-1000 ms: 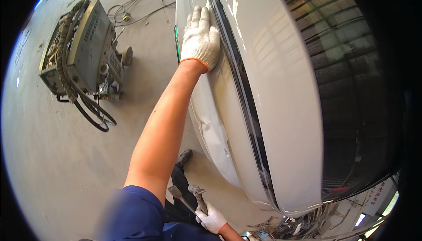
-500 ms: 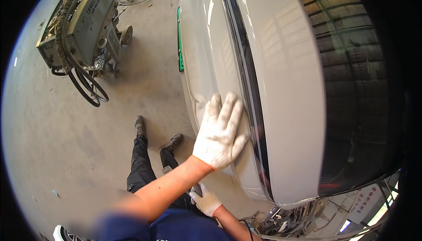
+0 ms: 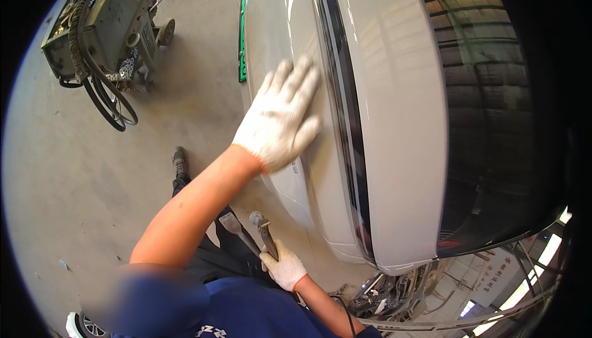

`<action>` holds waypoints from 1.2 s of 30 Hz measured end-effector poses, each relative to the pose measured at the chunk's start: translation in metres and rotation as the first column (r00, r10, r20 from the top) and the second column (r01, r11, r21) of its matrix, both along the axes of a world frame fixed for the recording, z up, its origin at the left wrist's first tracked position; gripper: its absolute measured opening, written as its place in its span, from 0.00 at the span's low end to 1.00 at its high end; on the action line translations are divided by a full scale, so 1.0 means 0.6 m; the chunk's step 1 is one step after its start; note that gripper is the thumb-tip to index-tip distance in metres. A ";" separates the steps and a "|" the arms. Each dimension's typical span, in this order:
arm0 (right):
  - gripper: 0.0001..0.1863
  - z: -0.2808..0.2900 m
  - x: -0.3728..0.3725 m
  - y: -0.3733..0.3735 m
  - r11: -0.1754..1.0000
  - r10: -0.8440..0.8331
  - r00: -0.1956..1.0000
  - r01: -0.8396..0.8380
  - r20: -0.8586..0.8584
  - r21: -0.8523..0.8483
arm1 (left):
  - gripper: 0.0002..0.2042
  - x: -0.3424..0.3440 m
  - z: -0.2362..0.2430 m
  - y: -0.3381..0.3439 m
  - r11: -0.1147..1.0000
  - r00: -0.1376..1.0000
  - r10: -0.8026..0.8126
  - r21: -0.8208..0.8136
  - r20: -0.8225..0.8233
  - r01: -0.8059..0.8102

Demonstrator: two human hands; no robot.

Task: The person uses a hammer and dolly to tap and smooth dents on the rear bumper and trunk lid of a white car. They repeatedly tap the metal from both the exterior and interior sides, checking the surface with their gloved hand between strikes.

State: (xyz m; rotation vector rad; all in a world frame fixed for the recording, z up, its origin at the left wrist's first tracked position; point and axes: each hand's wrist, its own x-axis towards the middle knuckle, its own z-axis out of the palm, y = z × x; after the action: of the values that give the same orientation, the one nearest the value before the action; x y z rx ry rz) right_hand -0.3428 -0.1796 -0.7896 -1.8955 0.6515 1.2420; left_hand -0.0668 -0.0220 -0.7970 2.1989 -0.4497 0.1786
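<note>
White-gloved left hand is spread flat over the glossy white car body, touching or not (kinda blurry), while the white-gloved right hand clutches a grey-headed hammer and flat-bladed metal tool down low, presumably freeing the left.

Car body — smooth, glossy; 2 gloves — matt knitted cloth.

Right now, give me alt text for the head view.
A gloved left hand lies open, palm down, over a white car's bodywork. Nearer the wearer, the gloved right hand grips a hammer and a flat-ended tool. A wheeled machine stands upper left.
</note>
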 end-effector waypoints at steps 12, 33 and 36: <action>0.19 0.061 0.082 0.074 0.989 -0.011 0.975 0.042 0.221 -0.138 | 0.29 -0.326 -0.059 0.138 0.102 0.322 -0.623 -0.482 -0.713 -0.870; 0.16 0.144 0.236 0.062 0.793 0.473 0.559 0.066 0.681 -0.605 | 0.17 -0.393 -0.490 0.523 0.881 0.360 0.415 0.271 -0.835 -0.387; 0.22 0.144 0.241 0.060 0.796 0.363 0.732 0.078 0.577 -0.600 | 0.17 -0.524 -0.594 0.627 0.849 0.235 0.495 0.407 -0.837 -0.337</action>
State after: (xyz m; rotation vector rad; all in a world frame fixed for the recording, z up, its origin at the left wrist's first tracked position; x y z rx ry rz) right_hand -0.1983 -0.1436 -0.7030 -2.7596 0.5077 0.3269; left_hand -0.3811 0.3545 -1.1535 2.0869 0.8489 -0.8642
